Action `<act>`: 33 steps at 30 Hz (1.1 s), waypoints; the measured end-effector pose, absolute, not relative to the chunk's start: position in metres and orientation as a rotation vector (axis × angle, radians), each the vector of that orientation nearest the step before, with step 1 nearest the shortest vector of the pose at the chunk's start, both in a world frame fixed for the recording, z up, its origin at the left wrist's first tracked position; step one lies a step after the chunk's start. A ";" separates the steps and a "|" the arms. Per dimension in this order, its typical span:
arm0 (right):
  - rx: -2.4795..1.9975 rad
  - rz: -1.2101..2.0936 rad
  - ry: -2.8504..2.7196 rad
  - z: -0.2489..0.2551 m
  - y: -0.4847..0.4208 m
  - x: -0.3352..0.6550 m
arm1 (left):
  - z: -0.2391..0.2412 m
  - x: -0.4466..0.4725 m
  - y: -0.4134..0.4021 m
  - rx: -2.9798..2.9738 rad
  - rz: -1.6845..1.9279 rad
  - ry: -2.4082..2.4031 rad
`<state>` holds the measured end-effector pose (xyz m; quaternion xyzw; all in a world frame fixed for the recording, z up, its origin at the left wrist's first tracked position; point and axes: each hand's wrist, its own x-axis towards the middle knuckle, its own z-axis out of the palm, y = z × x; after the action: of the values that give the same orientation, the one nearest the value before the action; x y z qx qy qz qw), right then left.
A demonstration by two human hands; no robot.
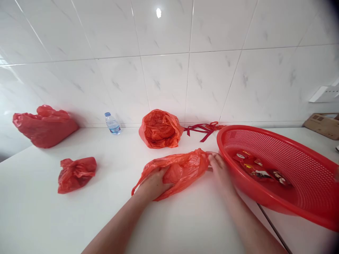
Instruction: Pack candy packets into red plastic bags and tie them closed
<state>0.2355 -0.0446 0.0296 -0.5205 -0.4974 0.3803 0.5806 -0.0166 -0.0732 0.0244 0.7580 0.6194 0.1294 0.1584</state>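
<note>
A crumpled red plastic bag point(182, 167) lies on the white counter point(111, 211) in front of me. My left hand point(155, 183) rests on its left end, fingers curled into the plastic. At the bag's right end my right hand point(219, 167) pinches the plastic, right beside the rim of a red mesh basket point(296, 204). Inside the basket lie several small red packets point(261, 169).
Another open red bag point(160, 128) stands at the back by the tiled wall, with a red ribbon point(203, 128) beside it. A small water bottle point(113, 123), a large red bag point(45, 125) and a small bunched red bag point(75, 173) sit to the left. A cardboard piece point(323, 125) lies far right.
</note>
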 end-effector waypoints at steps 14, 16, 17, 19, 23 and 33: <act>-0.963 -0.009 -2.209 0.041 -0.107 0.153 | 0.039 -0.015 -0.083 2.162 0.251 1.601; -1.227 -0.040 -2.231 0.034 -0.093 0.161 | 0.043 -0.022 -0.086 2.184 0.146 1.549; -1.370 -0.062 -2.224 0.032 -0.086 0.167 | 0.046 -0.026 -0.087 2.184 0.092 1.522; -1.611 -0.090 -2.197 0.028 -0.076 0.180 | 0.051 -0.033 -0.088 2.154 0.009 1.485; -1.789 -0.001 -2.179 0.026 -0.069 0.191 | 0.062 -0.043 -0.086 2.090 0.028 1.500; -1.701 0.056 -2.317 0.026 -0.080 0.183 | 0.061 -0.032 -0.081 2.104 0.675 1.494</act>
<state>0.1826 -0.0797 0.0259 -0.5865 -0.7987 0.0194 0.1329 -0.0318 -0.0811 0.0612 0.7666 0.5444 0.2461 0.2350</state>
